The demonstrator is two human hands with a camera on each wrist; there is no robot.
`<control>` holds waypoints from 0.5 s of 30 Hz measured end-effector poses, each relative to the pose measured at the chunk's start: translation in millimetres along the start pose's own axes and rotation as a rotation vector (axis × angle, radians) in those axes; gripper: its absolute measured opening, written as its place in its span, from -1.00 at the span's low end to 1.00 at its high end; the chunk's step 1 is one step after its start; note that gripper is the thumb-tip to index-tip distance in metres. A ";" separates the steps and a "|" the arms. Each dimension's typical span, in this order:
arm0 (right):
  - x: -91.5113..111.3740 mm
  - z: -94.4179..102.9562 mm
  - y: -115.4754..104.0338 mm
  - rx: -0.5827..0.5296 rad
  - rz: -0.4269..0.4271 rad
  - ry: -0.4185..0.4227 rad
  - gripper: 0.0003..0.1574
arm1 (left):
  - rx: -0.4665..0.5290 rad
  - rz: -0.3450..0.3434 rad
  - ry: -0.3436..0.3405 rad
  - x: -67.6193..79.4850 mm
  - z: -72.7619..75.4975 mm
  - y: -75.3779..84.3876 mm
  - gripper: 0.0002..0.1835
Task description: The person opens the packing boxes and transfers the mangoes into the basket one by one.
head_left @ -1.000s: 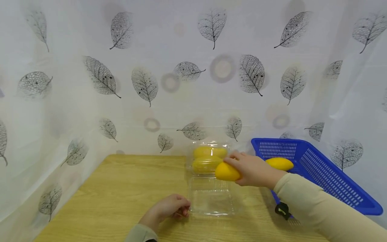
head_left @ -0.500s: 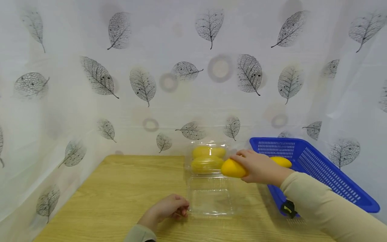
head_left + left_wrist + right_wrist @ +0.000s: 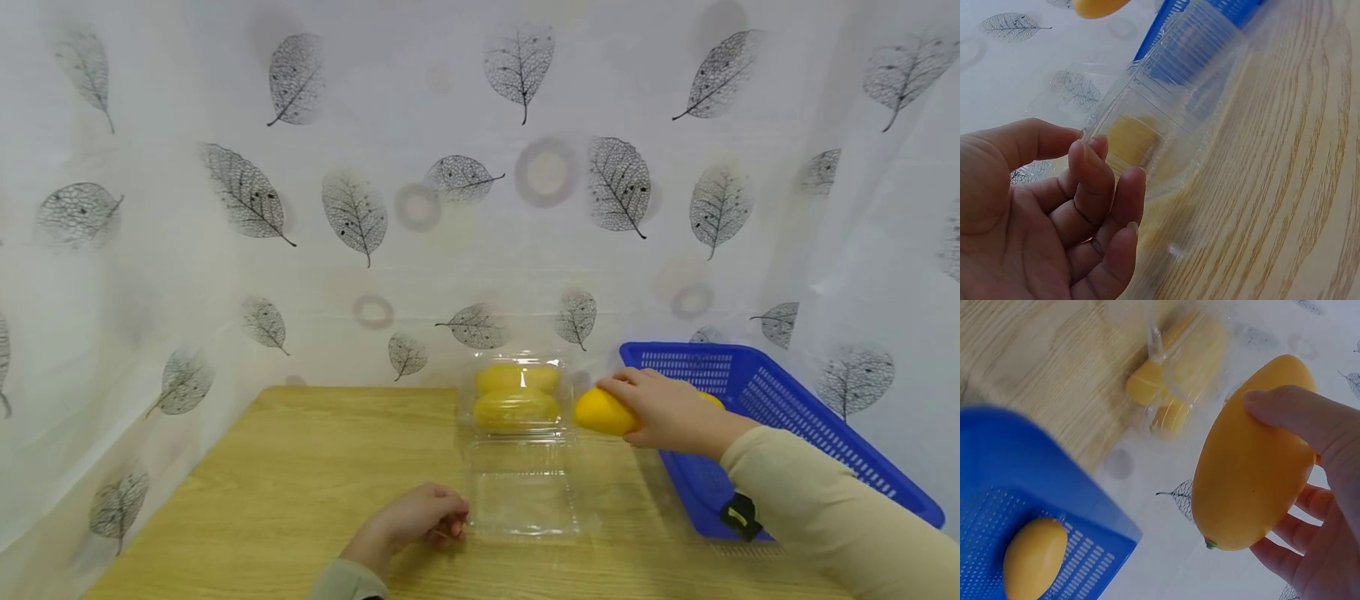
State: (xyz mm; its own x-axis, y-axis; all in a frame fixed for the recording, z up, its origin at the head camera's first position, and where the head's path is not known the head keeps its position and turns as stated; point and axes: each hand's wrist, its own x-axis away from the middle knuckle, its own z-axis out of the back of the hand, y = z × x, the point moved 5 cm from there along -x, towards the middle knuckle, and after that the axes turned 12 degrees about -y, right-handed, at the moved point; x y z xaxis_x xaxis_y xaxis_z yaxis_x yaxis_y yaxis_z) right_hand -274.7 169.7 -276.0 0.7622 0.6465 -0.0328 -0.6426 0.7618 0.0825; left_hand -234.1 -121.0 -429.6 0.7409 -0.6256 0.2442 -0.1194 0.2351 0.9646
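Note:
My right hand (image 3: 663, 412) grips a yellow mango (image 3: 1254, 456), thumb on one side and fingers beneath it, held up between the container and the basket. The mango has a small green tip at its end. Low in the head view, my left hand (image 3: 423, 518) pinches the near left edge of a clear plastic clamshell container (image 3: 525, 504) between thumb and fingertip; its other fingers curl loosely. Two yellow mangoes (image 3: 517, 408) lie side by side in the container's far half, seen through the plastic. The near half lies flat on the table.
A blue perforated basket (image 3: 806, 425) stands at the right, with another mango (image 3: 1035, 559) inside, mostly hidden behind my right hand in the head view. A wooden table (image 3: 322, 458) bears everything. Behind it hangs a white leaf-print curtain (image 3: 465, 258).
My right hand has carried its mango to the right, away from the container and toward the basket. The left hand has stayed at the container's edge.

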 end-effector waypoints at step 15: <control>19.0 -6.9 35.8 -0.015 -0.076 -0.032 -0.21 | 0.012 0.014 0.002 -0.4 0.0 -0.5 -0.76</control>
State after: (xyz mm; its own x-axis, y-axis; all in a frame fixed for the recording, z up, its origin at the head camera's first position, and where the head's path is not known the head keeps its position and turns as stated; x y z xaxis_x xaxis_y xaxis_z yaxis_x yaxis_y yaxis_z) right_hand -283.8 209.6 -280.5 0.8107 0.5854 -0.0068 -0.5837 0.8093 0.0659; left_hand -234.4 -120.9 -430.2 0.7404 -0.6210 0.2573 -0.1373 0.2350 0.9623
